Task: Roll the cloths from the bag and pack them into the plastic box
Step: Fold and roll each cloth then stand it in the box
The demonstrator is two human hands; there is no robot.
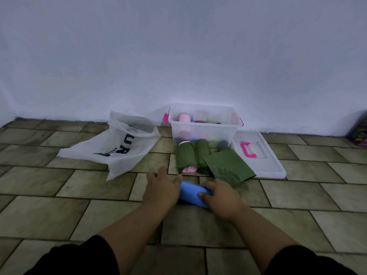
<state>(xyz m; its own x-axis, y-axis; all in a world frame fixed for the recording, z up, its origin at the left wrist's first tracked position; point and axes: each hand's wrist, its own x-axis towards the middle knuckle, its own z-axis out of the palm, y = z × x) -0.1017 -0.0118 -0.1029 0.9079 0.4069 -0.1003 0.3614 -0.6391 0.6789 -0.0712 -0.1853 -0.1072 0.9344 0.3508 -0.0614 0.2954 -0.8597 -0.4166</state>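
Observation:
A rolled blue cloth (pixel 191 192) lies on the tiled floor between my hands. My right hand (pixel 219 197) grips its right end with the thumb on top. My left hand (pixel 161 188) rests against its left end, fingers spread. Behind them lie green cloths (pixel 228 165), some rolled, with a pink cloth (pixel 189 169) poking out below. The clear plastic box (pixel 204 132) stands by the wall and holds several rolled cloths, a pink roll (pixel 184 117) among them. The white bag (pixel 119 147) with dark letters lies open at the left.
The box's clear lid (pixel 276 167) with a pink handle (pixel 248 149) lies flat on the floor right of the box. A white wall runs behind everything. A dark object (pixel 358 130) sits at the far right edge by the wall.

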